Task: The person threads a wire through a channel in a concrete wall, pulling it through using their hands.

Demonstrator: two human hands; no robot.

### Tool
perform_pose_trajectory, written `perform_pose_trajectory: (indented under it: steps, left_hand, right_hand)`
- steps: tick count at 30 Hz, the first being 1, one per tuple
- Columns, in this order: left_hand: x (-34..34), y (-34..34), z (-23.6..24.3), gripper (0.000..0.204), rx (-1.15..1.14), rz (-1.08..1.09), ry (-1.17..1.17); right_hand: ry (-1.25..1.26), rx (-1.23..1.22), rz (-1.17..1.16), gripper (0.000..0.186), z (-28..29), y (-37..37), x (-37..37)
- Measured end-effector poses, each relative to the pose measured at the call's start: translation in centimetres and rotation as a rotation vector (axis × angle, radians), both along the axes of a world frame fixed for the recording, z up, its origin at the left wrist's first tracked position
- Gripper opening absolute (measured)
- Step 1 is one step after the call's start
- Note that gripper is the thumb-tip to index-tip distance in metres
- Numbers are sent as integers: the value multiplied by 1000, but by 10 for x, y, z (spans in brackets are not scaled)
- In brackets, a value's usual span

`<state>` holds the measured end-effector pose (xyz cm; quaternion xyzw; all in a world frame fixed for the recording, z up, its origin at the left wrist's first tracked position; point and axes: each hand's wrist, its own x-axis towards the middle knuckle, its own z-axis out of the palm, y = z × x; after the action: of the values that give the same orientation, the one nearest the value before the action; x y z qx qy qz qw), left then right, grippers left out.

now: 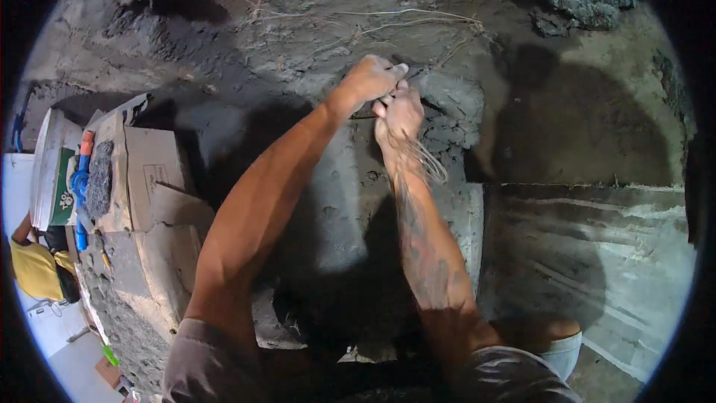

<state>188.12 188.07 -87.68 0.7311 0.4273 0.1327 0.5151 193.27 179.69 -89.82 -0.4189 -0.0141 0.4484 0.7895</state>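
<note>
Here, both hands met on a bundle of thin wires against the rough grey wall, above the frame's centre.

The right hand (403, 112) was closed round the wire bundle (425, 160), whose long axis ran down and rightward from the fist. The left hand (371, 78), just above and touching, pinched its upper end; both forearms reached up from the lower edge.

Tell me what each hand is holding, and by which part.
The right hand holds a bundle of thin pale wire strands by its upper end; the left hand pinches something beside it, too small to tell.
</note>
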Motion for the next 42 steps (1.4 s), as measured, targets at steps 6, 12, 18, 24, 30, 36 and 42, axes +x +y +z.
perform_pose_trajectory:
  steps: [6,12,18,24,30,36,42]
  left_hand:
    - [-28,5,-15,39,204,-163,33]
    - [-24,4,34,36,192,-382,121]
    - [-52,19,9,36,323,-474,337]
    - [-10,5,-2,31,603,-422,314]
    - [-61,30,10,25,455,-384,182]
    - [-109,13,42,27,-314,-370,181]
    - [-151,5,10,31,-760,-92,-195]
  right_hand:
    - [-557,-551,182,23,-46,24,-20]
    - [-180,297,573,24,-119,-62,-6]
    - [-279,256,497,26,-81,14,-81]
    - [-192,407,329,29,-107,22,-38]
    - [706,554,942,43,-30,-22,-61]
    - [176,20,969,47,-12,-48,-28]
    - [-87,-90,520,39,-13,2,-66]
